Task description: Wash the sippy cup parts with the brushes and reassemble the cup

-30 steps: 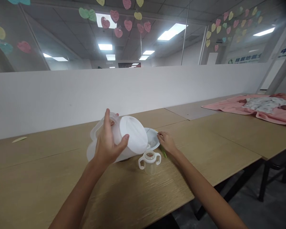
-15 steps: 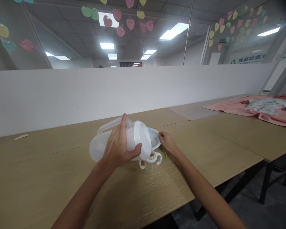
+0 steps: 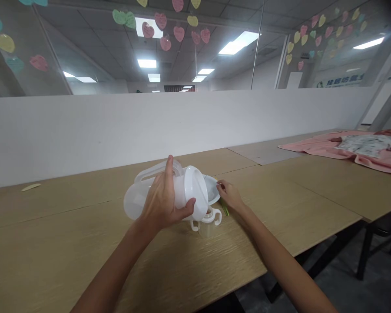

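Note:
My left hand [image 3: 164, 200] is wrapped round a translucent white plastic pitcher [image 3: 135, 202] with a loop handle. The pitcher is tipped on its side, its white lidded end [image 3: 197, 193] facing right and down over a small clear bottle [image 3: 207, 228]. This bottle stands upright on the table, with two white side handles, its mouth partly hidden by the pitcher. Behind it is a white bowl [image 3: 212, 191], partly covered. My right hand [image 3: 228, 193] has its fingers curled together at the bowl's right rim; what they pinch is hidden. A thin green item [image 3: 225, 208] lies under that hand.
The wooden table [image 3: 68, 252] runs along a white partition [image 3: 117, 130] with glass above. A pale flat piece [image 3: 31, 187] lies far left. At right, a doll-like figure in patterned clothes [image 3: 361, 144] lies on a pink blanket [image 3: 316, 145]. A dark stool [image 3: 378, 243] stands beyond the front edge.
The pitcher's lidded end has shifted slightly right and down, covering more of the bottle's mouth. My right hand stays at the bowl's rim.

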### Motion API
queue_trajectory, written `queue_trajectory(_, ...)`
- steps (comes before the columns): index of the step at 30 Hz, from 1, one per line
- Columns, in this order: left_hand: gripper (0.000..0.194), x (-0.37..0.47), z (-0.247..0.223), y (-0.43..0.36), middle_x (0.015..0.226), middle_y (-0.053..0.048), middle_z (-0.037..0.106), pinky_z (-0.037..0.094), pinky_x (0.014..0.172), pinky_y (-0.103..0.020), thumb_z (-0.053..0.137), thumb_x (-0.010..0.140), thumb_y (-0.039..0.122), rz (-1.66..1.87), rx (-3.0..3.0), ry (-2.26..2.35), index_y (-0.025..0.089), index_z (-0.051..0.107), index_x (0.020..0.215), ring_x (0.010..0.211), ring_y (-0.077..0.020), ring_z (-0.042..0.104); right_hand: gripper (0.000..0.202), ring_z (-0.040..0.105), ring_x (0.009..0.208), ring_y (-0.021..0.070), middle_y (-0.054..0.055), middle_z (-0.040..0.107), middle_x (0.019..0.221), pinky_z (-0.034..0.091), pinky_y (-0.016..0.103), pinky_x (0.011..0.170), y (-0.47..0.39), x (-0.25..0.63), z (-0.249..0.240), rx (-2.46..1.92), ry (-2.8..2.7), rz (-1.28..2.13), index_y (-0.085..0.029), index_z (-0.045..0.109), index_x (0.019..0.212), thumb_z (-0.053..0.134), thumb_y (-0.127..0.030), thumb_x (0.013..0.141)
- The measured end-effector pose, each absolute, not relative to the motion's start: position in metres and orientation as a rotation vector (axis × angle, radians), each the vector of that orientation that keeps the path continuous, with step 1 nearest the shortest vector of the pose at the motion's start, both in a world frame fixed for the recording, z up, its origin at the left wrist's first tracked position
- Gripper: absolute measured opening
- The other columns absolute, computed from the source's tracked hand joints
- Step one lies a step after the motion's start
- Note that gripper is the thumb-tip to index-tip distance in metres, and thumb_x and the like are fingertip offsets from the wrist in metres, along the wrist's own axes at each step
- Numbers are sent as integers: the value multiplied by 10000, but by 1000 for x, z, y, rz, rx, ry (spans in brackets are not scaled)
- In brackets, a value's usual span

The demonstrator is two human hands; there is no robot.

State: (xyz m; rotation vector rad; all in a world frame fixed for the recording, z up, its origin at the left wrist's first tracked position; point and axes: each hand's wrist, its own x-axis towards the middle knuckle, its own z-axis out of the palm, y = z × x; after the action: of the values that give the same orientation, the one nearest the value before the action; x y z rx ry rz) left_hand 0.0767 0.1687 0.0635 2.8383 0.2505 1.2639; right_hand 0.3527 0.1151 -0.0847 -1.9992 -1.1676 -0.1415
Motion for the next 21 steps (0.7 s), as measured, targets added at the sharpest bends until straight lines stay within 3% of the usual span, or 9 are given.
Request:
queue_trajectory(8,1025,77,63,169,1369,-207,425,447,905,-485,563,735,480,1288,2849,228,114,-81,1445,1154,-346,494,300,594,768,154,63,666,873,388,221,658,114,352,-84,-2010,-1164,-111,-164,588,1058,389,-319,894)
queue_trajectory(21,1044,81,50,224,1359,-194,439,403,967,-498,668,704,410,1390,2521,644,158,-7,1460,1218,-359,455,314,594,734,157,58,666,861,380,229,644,117,357,-89,-2030,-1185,-107,-171,577,1078,377,-331,897)
